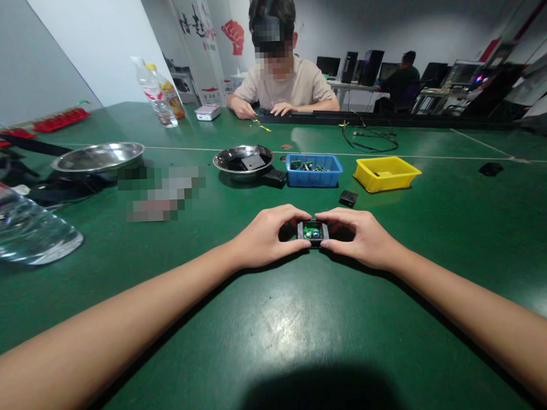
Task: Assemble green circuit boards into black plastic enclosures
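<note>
A small dark case (313,233) with a green circuit board inside rests at the middle of the green table (277,312), its open side facing up. My left hand (274,233) grips its left side between thumb and fingers. On the right side, the thumb and fingers of my right hand (358,235) hold the same case. Just beyond my right hand lies a small black part (348,198). Behind it are a blue bin (314,178) with several green circuit boards and a yellow bin (388,180) with a small dark piece inside.
A metal bowl (244,173) holds dark and grey parts. Another metal bowl (99,166) and a large clear bottle (27,228) are at the left. Two upright bottles (162,101) stand further back. Across the table sits a person (287,85); a black cable (372,136) lies nearby.
</note>
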Tool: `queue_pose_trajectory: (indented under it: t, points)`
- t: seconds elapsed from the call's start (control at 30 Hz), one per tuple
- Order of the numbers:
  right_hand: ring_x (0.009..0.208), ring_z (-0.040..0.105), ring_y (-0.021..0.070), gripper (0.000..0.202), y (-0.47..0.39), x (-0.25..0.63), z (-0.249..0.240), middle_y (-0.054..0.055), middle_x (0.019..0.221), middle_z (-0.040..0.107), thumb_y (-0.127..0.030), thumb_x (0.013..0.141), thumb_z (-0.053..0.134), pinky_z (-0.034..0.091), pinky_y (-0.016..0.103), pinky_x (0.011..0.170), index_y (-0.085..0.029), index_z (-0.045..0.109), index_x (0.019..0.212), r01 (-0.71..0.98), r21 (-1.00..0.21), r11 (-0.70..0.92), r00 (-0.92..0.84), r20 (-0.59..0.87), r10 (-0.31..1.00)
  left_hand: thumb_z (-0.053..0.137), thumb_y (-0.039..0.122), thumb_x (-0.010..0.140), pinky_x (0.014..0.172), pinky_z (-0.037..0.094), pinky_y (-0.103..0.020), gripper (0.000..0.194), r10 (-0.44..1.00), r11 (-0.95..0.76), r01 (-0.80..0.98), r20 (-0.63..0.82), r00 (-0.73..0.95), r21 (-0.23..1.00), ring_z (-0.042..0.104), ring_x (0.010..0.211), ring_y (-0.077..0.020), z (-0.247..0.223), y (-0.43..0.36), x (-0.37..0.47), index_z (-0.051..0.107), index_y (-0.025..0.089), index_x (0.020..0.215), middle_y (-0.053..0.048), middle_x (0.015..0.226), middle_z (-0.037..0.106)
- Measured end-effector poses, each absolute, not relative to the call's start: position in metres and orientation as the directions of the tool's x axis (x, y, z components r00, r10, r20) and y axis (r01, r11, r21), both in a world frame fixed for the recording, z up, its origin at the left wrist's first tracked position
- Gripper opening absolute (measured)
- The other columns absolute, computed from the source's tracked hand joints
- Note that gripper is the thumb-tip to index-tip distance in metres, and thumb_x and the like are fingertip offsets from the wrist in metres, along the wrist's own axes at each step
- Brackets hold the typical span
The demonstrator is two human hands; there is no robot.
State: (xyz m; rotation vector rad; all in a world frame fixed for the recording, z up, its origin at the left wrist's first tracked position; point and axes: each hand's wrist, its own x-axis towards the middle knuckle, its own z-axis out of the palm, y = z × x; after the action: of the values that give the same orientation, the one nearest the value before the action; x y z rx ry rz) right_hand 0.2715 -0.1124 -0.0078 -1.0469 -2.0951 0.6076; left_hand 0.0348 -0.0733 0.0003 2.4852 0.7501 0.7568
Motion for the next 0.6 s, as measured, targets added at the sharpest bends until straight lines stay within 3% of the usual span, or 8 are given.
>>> queue_pose_trajectory:
  t: [0.6]
  points:
    - [0.091, 0.066, 0.0214, 0.042, -0.1099, 0.2718, -0.0079, 0.008, 0.108, 0.071, -0.028, 0.079, 0.074, 0.054, 0.036, 0.081, -0.02, 0.07, 0.12, 0.451, -0.73, 0.513, -0.441, 0.318, 0.839, 0.074, 0.037, 0.079, 0.079, 0.052, -0.031, 0.041, 0.652, -0.69, 0.372, 0.309, 0.693, 0.621, 0.066, 0.089, -0.0191, 0.0011, -0.0729, 0.0363, 0.066, 0.018, 0.115, -0.006, 0.105, 0.071]
